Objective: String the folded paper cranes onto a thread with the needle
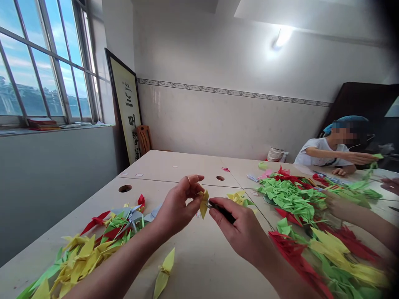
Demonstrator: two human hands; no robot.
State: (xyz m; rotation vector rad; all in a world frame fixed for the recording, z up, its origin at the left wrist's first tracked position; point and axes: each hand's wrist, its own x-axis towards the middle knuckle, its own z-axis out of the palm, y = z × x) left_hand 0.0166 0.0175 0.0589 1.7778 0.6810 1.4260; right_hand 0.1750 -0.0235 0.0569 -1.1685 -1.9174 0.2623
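Observation:
My left hand pinches a small folded yellow paper piece between thumb and fingers, held above the table. My right hand is closed round a thin black tool, its tip touching the yellow piece. Both hands hover over the middle of the pale table. A loose yellow folded paper lies on the table below my left forearm.
A heap of yellow, green, red and grey folded papers lies at the left. Green, red and yellow piles cover the right side. Another person's arm reaches in at the right; a seated person works beyond. The tabletop has round holes.

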